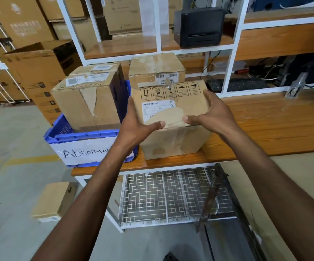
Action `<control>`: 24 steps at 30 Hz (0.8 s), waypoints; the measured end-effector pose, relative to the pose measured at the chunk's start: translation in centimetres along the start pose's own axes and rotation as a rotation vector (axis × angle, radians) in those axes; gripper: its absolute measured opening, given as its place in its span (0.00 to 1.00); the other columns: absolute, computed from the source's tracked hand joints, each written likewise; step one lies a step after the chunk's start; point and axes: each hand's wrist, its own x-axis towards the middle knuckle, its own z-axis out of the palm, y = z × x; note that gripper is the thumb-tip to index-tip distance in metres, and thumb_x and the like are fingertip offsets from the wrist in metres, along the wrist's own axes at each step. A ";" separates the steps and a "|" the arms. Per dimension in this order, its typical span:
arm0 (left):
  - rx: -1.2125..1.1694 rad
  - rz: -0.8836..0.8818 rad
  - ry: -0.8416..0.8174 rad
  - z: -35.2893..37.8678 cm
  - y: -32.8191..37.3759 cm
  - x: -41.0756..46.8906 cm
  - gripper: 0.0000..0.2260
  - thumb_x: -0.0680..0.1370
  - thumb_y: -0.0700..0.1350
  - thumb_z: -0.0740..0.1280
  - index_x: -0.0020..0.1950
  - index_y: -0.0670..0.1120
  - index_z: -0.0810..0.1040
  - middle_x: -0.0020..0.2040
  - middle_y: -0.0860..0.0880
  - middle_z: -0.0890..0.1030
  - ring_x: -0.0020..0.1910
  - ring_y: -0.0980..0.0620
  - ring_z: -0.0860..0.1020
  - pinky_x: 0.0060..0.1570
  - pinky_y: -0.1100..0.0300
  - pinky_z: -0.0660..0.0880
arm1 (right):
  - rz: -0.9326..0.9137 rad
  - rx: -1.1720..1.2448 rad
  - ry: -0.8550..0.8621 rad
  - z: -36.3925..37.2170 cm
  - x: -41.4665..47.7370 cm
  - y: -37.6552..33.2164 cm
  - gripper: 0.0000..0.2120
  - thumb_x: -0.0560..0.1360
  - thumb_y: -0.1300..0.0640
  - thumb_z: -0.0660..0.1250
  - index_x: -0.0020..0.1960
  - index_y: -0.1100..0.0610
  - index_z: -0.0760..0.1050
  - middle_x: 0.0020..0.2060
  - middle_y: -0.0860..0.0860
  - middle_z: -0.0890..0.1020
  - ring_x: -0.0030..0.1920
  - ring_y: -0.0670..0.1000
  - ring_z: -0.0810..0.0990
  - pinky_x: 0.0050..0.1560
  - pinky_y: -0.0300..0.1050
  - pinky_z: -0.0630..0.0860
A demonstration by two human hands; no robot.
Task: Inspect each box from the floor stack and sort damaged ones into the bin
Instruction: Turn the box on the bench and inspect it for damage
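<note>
A brown cardboard box (173, 140) with handling symbols, a white label and torn paper on its top stands on the wooden table (265, 129). My left hand (139, 125) grips its left side, thumb across the top. My right hand (210, 115) grips the right side, thumb on the torn patch. Left of the box sits the blue bin (62, 132) with a paper sign reading "Abnormal"; two taped boxes (88, 102) stand in it. Another box (156, 70) stands on the table behind the held one. One small box (54, 200) lies on the floor at lower left.
A white shelf frame (235, 48) rises behind the table, with a black printer (199, 25) on it and a keyboard (237, 84) below. A wire rack (171, 196) sits under the table. Large cartons (33, 72) stand at the left.
</note>
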 end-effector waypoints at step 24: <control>0.316 0.083 0.383 0.3 2.0 -0.8 0.31 0.67 0.73 0.76 0.64 0.59 0.76 0.52 0.61 0.82 0.53 0.53 0.81 0.45 0.54 0.75 | -0.172 0.013 0.088 -0.8 0.2 2.2 0.38 0.64 0.27 0.77 0.70 0.41 0.77 0.65 0.39 0.80 0.66 0.44 0.78 0.67 0.51 0.77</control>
